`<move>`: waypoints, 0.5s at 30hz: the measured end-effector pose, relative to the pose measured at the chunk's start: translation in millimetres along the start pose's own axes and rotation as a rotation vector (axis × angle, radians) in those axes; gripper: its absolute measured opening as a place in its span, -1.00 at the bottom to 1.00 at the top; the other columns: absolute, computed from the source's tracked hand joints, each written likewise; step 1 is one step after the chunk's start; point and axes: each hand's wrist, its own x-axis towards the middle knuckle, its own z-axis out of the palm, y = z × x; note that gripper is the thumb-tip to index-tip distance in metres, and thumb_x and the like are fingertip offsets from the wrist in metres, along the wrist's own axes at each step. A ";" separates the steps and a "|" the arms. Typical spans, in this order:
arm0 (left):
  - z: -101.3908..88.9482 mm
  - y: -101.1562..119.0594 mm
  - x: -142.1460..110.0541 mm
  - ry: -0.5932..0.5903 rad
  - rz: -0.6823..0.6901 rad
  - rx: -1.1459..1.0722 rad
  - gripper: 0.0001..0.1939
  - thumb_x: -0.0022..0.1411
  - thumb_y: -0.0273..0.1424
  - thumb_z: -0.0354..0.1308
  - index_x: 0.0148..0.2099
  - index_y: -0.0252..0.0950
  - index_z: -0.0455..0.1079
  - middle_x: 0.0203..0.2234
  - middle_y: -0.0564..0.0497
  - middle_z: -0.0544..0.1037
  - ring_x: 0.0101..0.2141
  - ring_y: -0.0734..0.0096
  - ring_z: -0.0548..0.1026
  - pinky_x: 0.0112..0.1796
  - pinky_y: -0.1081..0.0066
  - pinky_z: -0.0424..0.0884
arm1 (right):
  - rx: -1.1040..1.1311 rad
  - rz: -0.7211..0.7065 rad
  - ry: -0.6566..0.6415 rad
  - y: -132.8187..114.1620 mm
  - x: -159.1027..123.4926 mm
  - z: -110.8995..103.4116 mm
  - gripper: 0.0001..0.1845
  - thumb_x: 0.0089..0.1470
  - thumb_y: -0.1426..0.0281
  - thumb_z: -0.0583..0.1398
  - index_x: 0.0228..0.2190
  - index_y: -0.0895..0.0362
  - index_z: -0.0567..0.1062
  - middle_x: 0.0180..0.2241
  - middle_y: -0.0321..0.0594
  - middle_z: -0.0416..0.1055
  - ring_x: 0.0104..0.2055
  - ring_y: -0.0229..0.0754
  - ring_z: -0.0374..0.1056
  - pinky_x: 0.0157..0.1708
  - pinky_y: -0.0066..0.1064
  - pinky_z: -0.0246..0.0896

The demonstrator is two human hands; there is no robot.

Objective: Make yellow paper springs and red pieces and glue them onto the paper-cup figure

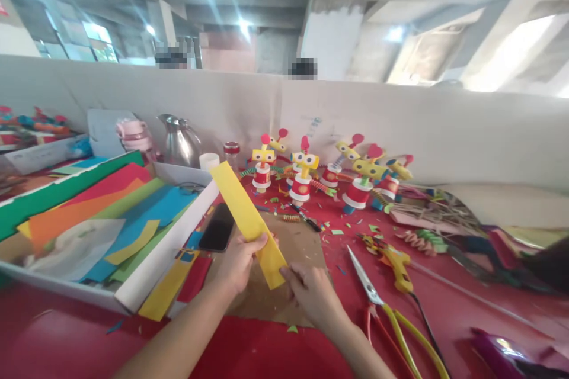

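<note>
A long yellow paper strip (pixel 242 201) slants over the brown board (pixel 306 251), held up off it. My left hand (pixel 243 260) grips the strip near its middle, thumb on top and fingers behind. At the strip's lower end, my right hand (pixel 311 293) pinches the corner between thumb and fingers. A black phone (pixel 217 228) lies just left of the board. Also near my left hand are another yellow strip (pixel 166 287) and a red strip (pixel 195 278). Large scissors (pixel 371 290) with red and yellow handles rest right of my right hand.
A white box (pixel 162 249) of coloured paper stands left. Several paper-cup robot figures (pixel 300 186) line the back by the partition, near a steel jug (pixel 181 142) and white cup (pixel 208 161). A yellow glue gun (pixel 400 269) with its cord lies right. Paper scraps litter the red table.
</note>
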 end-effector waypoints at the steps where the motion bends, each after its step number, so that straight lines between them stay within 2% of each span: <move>1: 0.4 1.0 -0.7 0.002 -0.003 -0.002 -0.76 -0.08 -0.34 0.43 -0.37 -0.39 0.54 -0.46 -0.11 0.62 -0.38 0.32 0.57 -0.29 0.43 0.43 | -0.031 -0.006 0.007 -2.5 -1.2 -0.1 -0.55 0.21 0.23 0.01 -0.67 0.03 0.34 -0.68 -0.25 0.40 -0.57 -0.13 0.35 -0.43 -0.33 0.14; 4: 1.4 2.3 -2.2 0.018 -0.009 -0.041 -0.76 -0.11 -0.39 0.44 -0.37 -0.41 0.54 -0.47 -0.11 0.62 -0.41 0.35 0.57 -0.30 0.44 0.45 | -0.103 0.007 0.013 -6.2 -4.3 1.4 -0.56 0.21 0.30 0.01 -0.68 0.07 0.32 -0.68 -0.26 0.38 -0.55 -0.17 0.34 -0.44 -0.38 0.08; 8: -2.1 10.7 0.5 0.042 -0.009 -0.159 -0.77 -0.14 -0.48 0.45 -0.37 -0.42 0.54 -0.48 -0.09 0.62 -0.41 0.35 0.59 -0.33 0.46 0.49 | -0.195 0.038 0.016 -3.7 -16.2 5.7 -0.63 0.19 0.34 0.04 -0.62 0.11 0.39 -0.61 -0.23 0.43 -0.52 -0.21 0.31 -0.50 -0.43 -0.03; 15: -14.3 41.5 8.1 0.255 -0.016 -0.278 -0.91 0.03 -0.60 0.31 -0.36 -0.39 0.49 -0.50 -0.03 0.62 -0.47 0.43 0.59 -0.46 0.53 0.50 | -0.214 0.056 -0.044 13.3 -68.2 -1.8 -0.60 0.19 0.28 0.01 -0.62 0.12 0.36 -0.61 -0.27 0.38 -0.53 -0.26 0.27 -0.51 -0.45 -0.07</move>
